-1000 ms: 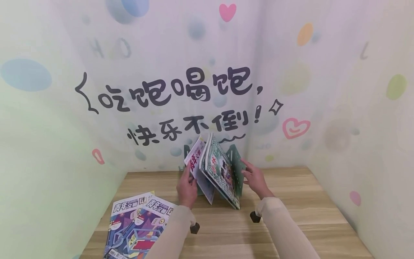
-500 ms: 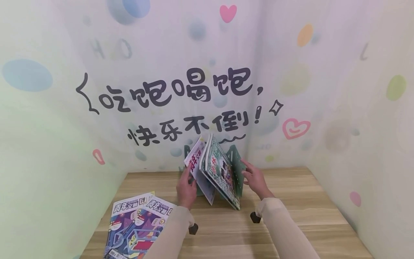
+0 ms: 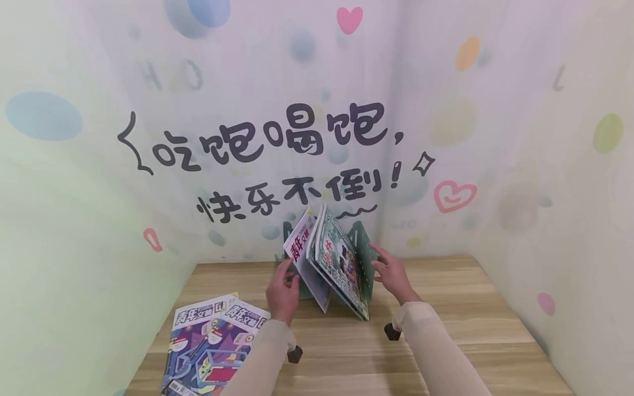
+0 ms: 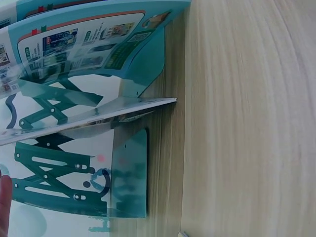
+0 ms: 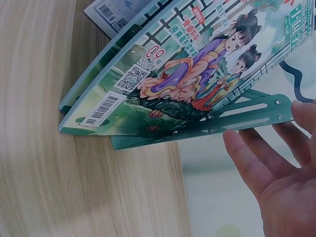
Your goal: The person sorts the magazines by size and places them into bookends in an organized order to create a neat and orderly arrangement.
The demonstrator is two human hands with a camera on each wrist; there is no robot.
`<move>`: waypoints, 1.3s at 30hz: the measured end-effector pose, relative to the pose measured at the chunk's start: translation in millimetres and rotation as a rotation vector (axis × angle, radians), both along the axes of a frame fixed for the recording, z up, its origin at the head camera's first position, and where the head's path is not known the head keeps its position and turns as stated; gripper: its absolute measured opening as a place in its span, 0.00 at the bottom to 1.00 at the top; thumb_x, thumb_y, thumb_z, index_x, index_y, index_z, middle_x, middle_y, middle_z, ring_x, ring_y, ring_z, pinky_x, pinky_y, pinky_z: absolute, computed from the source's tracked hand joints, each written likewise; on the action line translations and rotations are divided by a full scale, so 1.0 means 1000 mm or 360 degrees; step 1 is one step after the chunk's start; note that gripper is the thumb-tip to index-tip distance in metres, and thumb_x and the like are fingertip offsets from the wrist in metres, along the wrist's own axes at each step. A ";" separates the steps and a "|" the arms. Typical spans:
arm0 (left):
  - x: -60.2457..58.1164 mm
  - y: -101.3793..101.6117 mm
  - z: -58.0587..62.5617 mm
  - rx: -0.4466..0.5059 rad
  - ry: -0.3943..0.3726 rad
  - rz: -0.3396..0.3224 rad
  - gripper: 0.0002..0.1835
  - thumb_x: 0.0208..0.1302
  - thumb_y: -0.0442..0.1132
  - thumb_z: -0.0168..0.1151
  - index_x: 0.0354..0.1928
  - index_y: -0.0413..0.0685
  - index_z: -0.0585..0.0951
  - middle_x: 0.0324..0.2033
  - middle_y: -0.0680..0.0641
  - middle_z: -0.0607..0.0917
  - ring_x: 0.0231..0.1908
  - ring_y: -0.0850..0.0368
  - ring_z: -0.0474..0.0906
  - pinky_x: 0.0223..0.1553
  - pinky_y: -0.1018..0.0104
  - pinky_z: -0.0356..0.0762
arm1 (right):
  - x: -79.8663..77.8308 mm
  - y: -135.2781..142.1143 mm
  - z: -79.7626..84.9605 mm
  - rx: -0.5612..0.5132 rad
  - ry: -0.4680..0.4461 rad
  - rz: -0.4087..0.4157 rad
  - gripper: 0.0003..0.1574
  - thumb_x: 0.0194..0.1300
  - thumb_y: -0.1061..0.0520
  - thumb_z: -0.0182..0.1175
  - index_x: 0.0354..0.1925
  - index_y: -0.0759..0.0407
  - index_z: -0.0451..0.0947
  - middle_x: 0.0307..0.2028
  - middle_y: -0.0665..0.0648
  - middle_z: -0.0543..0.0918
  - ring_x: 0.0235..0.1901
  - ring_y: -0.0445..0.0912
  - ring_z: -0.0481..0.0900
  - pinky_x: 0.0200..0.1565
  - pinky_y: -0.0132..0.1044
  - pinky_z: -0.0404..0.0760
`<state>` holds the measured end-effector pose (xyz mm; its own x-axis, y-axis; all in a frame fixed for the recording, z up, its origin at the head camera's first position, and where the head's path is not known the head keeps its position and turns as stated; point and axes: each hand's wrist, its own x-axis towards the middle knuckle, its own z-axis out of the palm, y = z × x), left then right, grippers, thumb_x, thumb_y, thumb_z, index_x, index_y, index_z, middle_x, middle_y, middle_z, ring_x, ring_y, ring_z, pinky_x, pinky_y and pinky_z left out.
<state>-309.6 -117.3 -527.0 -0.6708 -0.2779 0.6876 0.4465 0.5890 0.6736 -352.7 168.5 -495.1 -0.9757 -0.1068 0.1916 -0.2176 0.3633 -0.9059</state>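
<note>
A green metal folding bookend stands at the back of the table, with a crisscross lattice behind. Several magazines lean between its end plates. The rightmost magazine has an illustrated green cover, and a white-topped magazine leans apart from it on the left. My right hand has relaxed fingers against the outside of the right end plate. Just left of the white-topped magazine is my left hand, fingers loosely bent and holding nothing. Only a fingertip of it shows in the left wrist view.
Two purple magazines lie overlapping at the table's front left, partly behind my left sleeve. The wood-grain table meets a printed wall behind the bookend, and walls rise on both sides.
My left hand has drawn slightly left, away from the white-topped magazine. That magazine stays leaning. My right hand has hardly moved.
</note>
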 end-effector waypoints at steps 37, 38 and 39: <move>0.026 -0.035 -0.016 0.0202 -0.0295 0.0023 0.21 0.55 0.31 0.71 0.52 0.51 0.82 0.48 0.47 0.85 0.39 0.47 0.84 0.39 0.54 0.84 | -0.001 0.002 0.001 -0.0012 -0.0020 0.0015 0.32 0.73 0.63 0.51 0.72 0.47 0.63 0.65 0.73 0.66 0.58 0.68 0.72 0.42 0.51 0.84; 0.027 -0.036 -0.016 0.0197 -0.0292 0.0022 0.21 0.55 0.31 0.71 0.52 0.51 0.83 0.48 0.47 0.85 0.39 0.47 0.85 0.38 0.54 0.84 | -0.001 0.002 0.002 -0.0013 -0.0024 0.0014 0.32 0.73 0.63 0.51 0.72 0.47 0.63 0.65 0.74 0.66 0.58 0.68 0.72 0.42 0.51 0.84; 0.027 -0.037 -0.017 0.0187 -0.0287 0.0023 0.21 0.55 0.31 0.71 0.52 0.51 0.83 0.49 0.47 0.85 0.39 0.47 0.85 0.38 0.53 0.84 | -0.001 0.002 0.002 -0.0014 -0.0027 0.0013 0.32 0.73 0.63 0.51 0.72 0.47 0.63 0.65 0.74 0.67 0.58 0.68 0.72 0.42 0.51 0.84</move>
